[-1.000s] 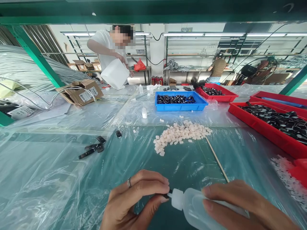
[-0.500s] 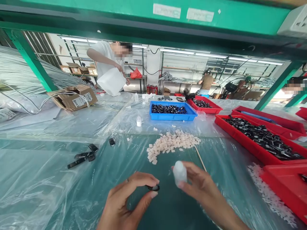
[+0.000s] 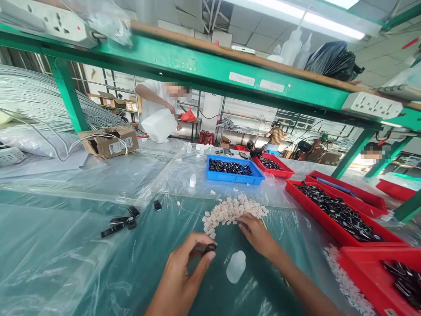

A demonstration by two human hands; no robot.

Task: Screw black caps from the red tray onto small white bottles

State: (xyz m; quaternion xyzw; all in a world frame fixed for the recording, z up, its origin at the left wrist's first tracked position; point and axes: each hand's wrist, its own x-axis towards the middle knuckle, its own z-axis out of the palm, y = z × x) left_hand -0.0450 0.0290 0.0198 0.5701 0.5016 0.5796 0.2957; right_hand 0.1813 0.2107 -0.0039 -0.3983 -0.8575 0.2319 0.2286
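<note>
Between the thumb and fingertips of my left hand is a small black plastic part, held above the green mat. My right hand reaches to the front edge of a pile of small whitish plastic pieces. Its thumb and forefinger are drawn together there; what is pinched, if anything, is too small to make out. A translucent white bottle stands on the mat between my hands, touched by neither. Several black parts lie off to the left, with a single one nearer the pile.
A blue tray of black parts sits beyond the pile. Red trays line the right side, with white scraps beside them. Another small bottle and a cardboard box stand farther back. A green shelf beam crosses overhead; people are beyond.
My right hand has let go of the bottle, which stands on the mat, and has moved forward to the whitish pile. The left hand keeps the black part. The view has tilted up.
</note>
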